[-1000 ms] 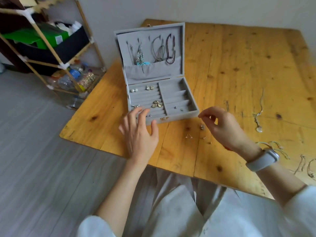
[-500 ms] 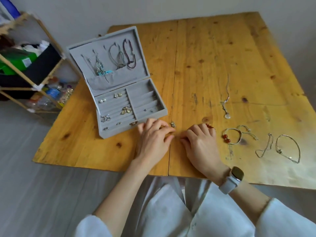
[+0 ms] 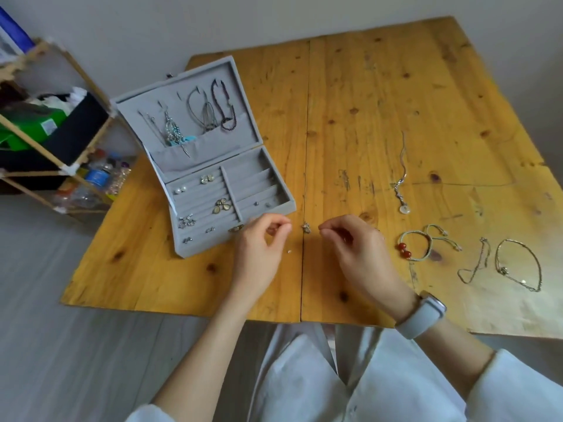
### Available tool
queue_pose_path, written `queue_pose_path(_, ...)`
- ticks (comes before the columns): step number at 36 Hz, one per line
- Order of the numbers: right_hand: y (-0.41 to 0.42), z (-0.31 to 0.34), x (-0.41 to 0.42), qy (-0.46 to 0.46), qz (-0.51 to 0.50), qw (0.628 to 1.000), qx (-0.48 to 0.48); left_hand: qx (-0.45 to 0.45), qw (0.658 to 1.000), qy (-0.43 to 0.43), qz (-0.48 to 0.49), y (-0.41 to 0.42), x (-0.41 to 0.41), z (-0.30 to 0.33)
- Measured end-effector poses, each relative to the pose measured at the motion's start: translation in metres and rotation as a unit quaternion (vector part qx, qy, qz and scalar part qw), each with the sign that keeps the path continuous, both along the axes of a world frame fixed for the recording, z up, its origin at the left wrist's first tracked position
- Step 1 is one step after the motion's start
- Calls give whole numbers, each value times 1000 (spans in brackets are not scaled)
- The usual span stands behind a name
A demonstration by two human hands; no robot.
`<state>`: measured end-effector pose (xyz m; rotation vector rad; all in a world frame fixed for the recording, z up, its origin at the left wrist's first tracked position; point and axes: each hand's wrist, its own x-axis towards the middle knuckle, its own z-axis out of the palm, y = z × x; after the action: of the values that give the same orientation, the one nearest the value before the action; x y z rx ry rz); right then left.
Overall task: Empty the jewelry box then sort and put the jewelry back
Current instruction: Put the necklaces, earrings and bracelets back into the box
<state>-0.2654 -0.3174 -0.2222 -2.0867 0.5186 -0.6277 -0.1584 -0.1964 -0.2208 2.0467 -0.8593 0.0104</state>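
From your head camera, the grey jewelry box (image 3: pixel 213 184) sits open at the left of the wooden table (image 3: pixel 365 102), necklaces hanging in its lid and earrings (image 3: pixel 179 190) lying in the ring rows. Your left hand (image 3: pixel 259 254) hovers just in front of the box, fingers curled with thumb and forefinger pinched together; whether they hold anything you cannot tell. Your right hand (image 3: pixel 356 251), a watch (image 3: pixel 422 315) on its wrist, is curled the same way. A small stud (image 3: pixel 305 228) lies between them. To the right lie a pendant necklace (image 3: pixel 402 184), a red-beaded bracelet (image 3: pixel 416 246) and thin chains (image 3: pixel 518 264)
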Motion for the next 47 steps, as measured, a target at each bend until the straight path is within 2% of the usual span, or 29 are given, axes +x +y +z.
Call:
queue_pose_path(4, 6, 10, 18, -2, 32, 999, 44, -75, 989, 111, 63, 20, 24, 13)
queue_pose_path(9, 13, 21, 44, -10, 69, 994, 79, -77, 977, 170, 105, 48, 57, 19)
queue_pose_path(15, 20, 25, 69, -9, 78, 987, 143, 9, 982, 160, 99, 62, 85, 17)
queue_pose_path(23, 25, 19, 80, 24, 101, 986, 128, 67, 988, 127, 59, 59, 94, 12)
queue_pose_path(29, 28, 18, 85, 22, 104, 987, 121, 92, 987, 103, 81, 56, 92, 7)
queue_pose_path(35, 30, 17, 89, 28, 99, 988, 111, 166, 978, 41, 116, 52, 88, 5)
queue_pose_path(44, 34, 14, 105, 59, 98, 993, 42, 147, 979, 49, 135, 50, 91, 8)
queue_pose_path(47, 37, 15, 111, 91, 97, 991, -13, 181, 975, -11, 132, 52, 88, 6)
